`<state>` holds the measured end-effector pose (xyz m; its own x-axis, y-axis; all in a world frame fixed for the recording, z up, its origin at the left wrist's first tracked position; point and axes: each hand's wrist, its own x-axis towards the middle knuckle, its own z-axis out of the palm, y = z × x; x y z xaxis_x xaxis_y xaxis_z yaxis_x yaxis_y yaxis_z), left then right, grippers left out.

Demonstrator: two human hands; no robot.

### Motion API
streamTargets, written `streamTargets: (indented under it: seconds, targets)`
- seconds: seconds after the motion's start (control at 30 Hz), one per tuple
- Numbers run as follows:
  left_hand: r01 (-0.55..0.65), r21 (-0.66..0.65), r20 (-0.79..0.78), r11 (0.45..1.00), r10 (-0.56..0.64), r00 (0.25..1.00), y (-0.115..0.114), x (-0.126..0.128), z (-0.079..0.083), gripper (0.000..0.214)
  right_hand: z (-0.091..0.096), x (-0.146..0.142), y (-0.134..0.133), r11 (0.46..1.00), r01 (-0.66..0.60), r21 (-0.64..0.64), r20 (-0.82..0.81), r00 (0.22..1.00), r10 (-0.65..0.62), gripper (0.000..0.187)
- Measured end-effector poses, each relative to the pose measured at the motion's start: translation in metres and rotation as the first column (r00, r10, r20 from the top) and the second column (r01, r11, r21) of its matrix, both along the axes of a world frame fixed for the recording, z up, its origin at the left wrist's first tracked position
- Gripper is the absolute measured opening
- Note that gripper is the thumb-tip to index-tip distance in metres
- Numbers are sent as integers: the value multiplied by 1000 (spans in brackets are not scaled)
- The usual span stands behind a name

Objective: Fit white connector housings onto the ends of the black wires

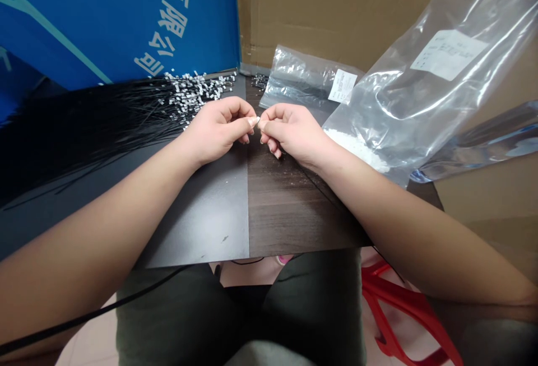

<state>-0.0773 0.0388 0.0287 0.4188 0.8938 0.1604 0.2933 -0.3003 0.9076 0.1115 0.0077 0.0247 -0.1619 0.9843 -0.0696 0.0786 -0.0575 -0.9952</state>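
Observation:
My left hand [221, 128] and my right hand [290, 130] meet fingertip to fingertip over the dark table [269, 209], both pinched shut. Between the thumbs and forefingers sits a tiny pale piece [257, 122], too small to name. A thin black strand runs from under my right hand along the forearm. A big bundle of black wires [84, 125] with small silvery tips [195, 90] lies fanned out to the left of my left hand.
A large clear plastic bag [424, 86] holding small white parts [357, 150] lies at the right. A smaller labelled bag [302, 77] lies behind my hands. A blue box [113, 18] and brown cardboard [336, 13] stand at the back. A red stool [390, 310] shows below.

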Motion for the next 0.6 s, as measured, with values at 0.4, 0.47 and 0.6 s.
streamTargets:
  seconds: [0.4, 0.47, 0.6]
  targets:
    - [-6, 6, -31, 1000, 6, 1000, -1, 2, 1, 11, -2, 0, 1, 1000, 9, -2, 1, 1000, -9, 21]
    - [-8, -5, -16, 1000, 8, 1000, 1, 1, 1, 12, -1, -1, 0, 1000, 14, 4, -9, 1000, -14, 21]
    - [6, -54, 37, 999, -4, 999, 4, -4, 2, 13, 6, -2, -2, 1000, 4, -1, -22, 1000, -4, 21]
